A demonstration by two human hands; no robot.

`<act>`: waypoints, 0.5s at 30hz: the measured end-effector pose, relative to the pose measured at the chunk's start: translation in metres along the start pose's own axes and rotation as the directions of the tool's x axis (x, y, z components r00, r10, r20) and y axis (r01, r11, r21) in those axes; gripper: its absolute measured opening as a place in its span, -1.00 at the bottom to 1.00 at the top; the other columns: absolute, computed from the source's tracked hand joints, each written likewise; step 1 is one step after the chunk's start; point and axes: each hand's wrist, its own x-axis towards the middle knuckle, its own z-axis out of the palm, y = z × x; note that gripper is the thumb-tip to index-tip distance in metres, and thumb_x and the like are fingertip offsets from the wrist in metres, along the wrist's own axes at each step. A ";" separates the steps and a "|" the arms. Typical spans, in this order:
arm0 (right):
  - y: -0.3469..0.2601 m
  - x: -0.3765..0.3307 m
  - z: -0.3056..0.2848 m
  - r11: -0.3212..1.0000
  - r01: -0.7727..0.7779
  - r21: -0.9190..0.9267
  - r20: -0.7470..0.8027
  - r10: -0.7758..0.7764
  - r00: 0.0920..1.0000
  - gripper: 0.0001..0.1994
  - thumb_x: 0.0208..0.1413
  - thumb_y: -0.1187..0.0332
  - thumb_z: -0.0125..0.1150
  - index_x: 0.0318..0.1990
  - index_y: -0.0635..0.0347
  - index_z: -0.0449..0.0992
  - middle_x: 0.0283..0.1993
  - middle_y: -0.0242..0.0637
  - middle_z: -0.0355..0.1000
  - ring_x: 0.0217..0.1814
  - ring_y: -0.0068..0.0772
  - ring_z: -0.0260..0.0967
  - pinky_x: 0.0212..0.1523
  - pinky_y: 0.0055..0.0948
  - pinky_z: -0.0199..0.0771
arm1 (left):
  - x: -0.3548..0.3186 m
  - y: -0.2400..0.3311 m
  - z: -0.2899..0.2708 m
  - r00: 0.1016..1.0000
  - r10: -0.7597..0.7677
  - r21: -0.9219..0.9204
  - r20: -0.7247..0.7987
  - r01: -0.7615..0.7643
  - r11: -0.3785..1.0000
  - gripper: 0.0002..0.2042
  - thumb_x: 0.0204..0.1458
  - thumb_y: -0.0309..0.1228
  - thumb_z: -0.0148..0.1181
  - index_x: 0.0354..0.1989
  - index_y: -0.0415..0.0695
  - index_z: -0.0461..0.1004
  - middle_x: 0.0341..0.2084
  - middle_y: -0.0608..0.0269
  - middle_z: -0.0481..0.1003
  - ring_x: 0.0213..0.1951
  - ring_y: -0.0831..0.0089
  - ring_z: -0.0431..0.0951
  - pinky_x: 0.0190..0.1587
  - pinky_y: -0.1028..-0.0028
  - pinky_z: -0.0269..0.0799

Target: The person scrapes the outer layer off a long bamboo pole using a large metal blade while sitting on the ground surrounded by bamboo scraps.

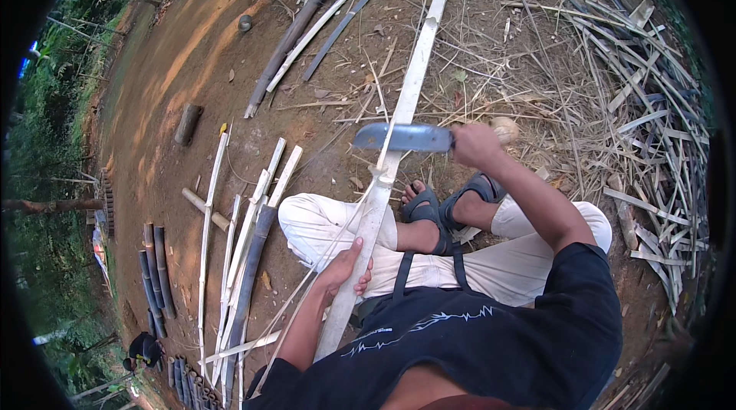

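Note:
A long, pale split bamboo strip (pixel 410 88) runs from beside my body out to the far ground, passing over my lap. Around its near part my left hand (pixel 346 270) is closed, thumb on top. My right hand (pixel 477 146) grips the handle of a machete (pixel 406 138) with a broad grey blade. That blade lies crosswise over the bamboo strip, beyond my knees, its tip pointing left. A thin sliver (pixel 381 157) curls up from the strip at the blade and trails back toward my left arm. The machete's handle is mostly hidden in my fist.
Pale split bamboo pieces (pixel 253 233) lie to my left, near dark bamboo lengths (pixel 157 272). A heap of bamboo scraps (pixel 652 118) covers the right side. Shavings (pixel 529 118) litter the ground ahead. A dark pole (pixel 295 46) and a short log (pixel 187 124) lie farther off.

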 end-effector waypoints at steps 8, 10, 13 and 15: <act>-0.043 -0.053 0.012 0.994 0.049 0.093 0.154 -0.063 0.986 -0.71 -0.02 0.28 0.24 -0.19 0.26 0.48 -0.34 0.03 0.57 -0.29 0.07 0.58 -0.28 -0.04 0.59 | 0.013 -0.018 0.018 0.994 0.073 0.051 -0.082 -0.069 0.996 -0.33 0.32 0.24 -0.30 -0.37 -0.24 0.35 -0.77 0.22 0.28 -0.78 0.42 0.27 -0.70 0.38 0.28; -0.069 -0.065 0.014 0.974 0.221 0.057 0.164 -0.227 0.960 -0.76 -0.03 0.33 0.21 -0.22 0.25 0.51 -0.31 0.00 0.58 -0.30 0.03 0.60 -0.27 -0.08 0.61 | 0.021 -0.017 0.025 0.996 0.064 0.020 -0.057 -0.063 0.998 -0.33 0.32 0.23 -0.30 -0.36 -0.24 0.36 -0.77 0.22 0.28 -0.78 0.43 0.27 -0.71 0.37 0.28; -0.052 -0.044 0.026 0.921 0.387 -0.039 0.041 -0.385 0.922 -0.77 -0.07 0.34 0.21 -0.24 0.25 0.53 -0.33 -0.01 0.58 -0.32 0.02 0.60 -0.29 -0.07 0.60 | 0.011 -0.023 0.023 0.999 0.014 0.004 -0.052 -0.014 1.000 -0.33 0.31 0.24 -0.27 -0.36 -0.24 0.37 -0.77 0.20 0.29 -0.78 0.41 0.28 -0.70 0.38 0.28; -0.002 0.003 0.013 0.996 -0.058 0.064 -0.039 0.061 0.997 -0.81 -0.06 0.36 0.19 -0.32 0.27 0.57 -0.37 -0.01 0.58 -0.30 0.01 0.60 -0.27 -0.07 0.61 | -0.011 -0.050 0.018 0.998 -0.057 -0.106 -0.005 0.056 0.993 -0.33 0.30 0.25 -0.27 -0.37 -0.23 0.37 -0.76 0.19 0.30 -0.78 0.40 0.28 -0.69 0.39 0.26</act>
